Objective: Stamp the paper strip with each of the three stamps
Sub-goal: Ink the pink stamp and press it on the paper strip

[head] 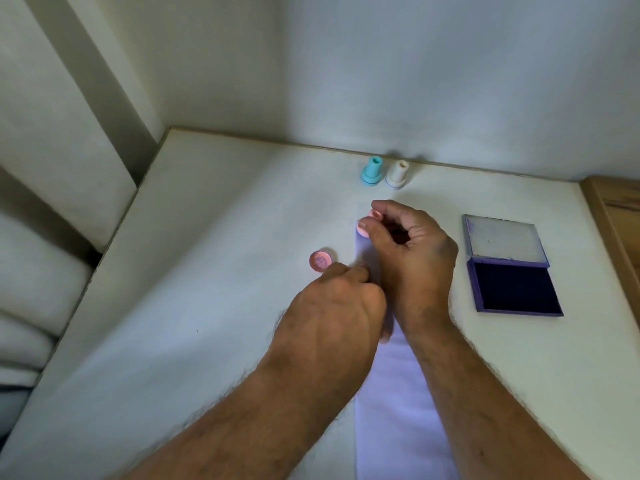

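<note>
My right hand (412, 251) pinches the pink stamp (363, 227) on the paper strip (398, 393), left hand (332, 306) fingers curled, pinning it; any slip could smear 1 print.

We see a pale lilac strip (401, 393) on an off-white desk (207, 306). Near the top centre stand a teal stamp (371, 171) and a white stamp (397, 174). The pink stamp (363, 228) matches its pink cap (321, 260). At right, the ink pad (514, 291) is dark purple.
</note>
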